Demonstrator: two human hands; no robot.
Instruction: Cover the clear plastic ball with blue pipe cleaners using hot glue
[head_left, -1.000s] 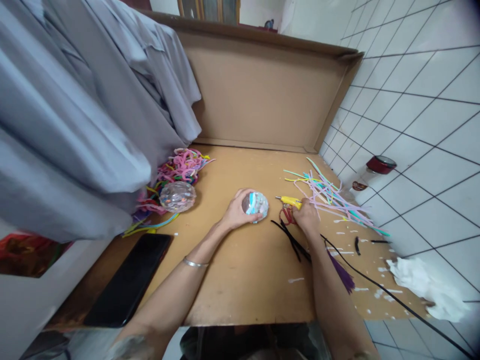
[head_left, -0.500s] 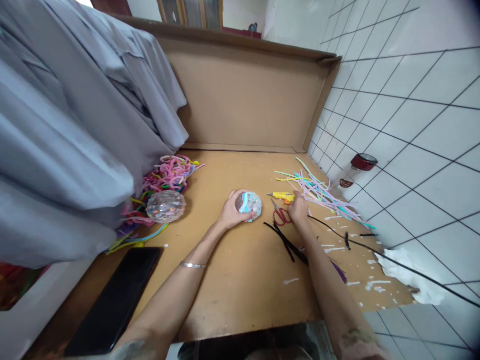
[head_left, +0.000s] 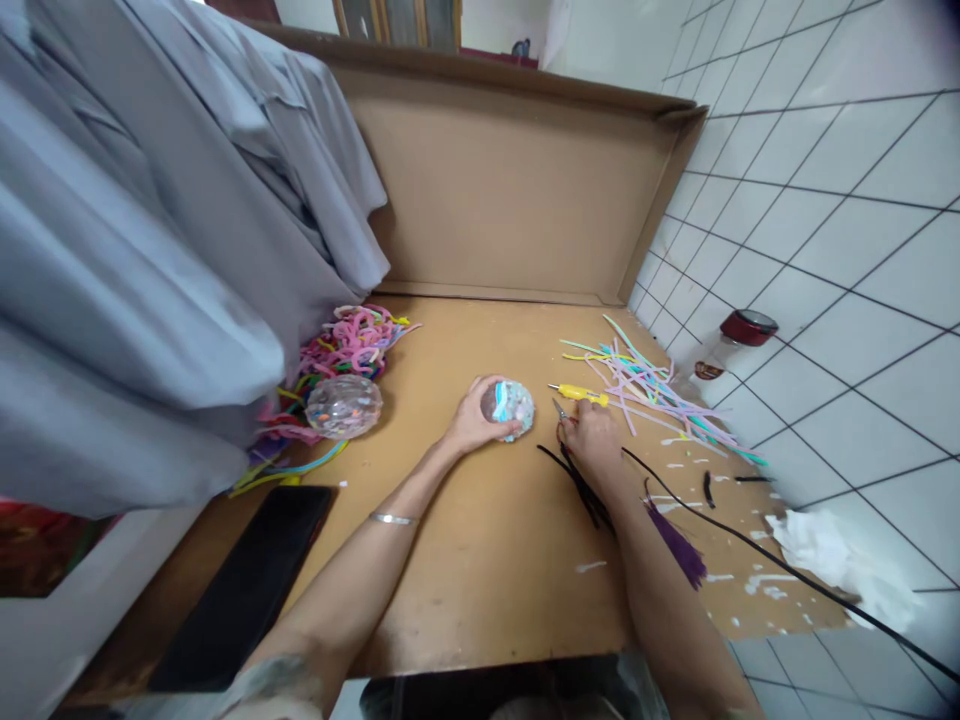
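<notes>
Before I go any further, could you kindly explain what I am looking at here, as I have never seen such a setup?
There is no machine here: a person works with two bare hands, seen from a camera worn on the head, looking forward and down.

The left hand holds a small round object with a blue band. The right hand is at the scissors, covering much of them, so I cannot tell how firmly they are held. Just beyond it lies a yellow tool with a metal tip.

Also on the brown table are pastel strips to the right; to the left, a pink tangle, a clear round container and a dark flat slab, probably a phone or tablet.
</notes>
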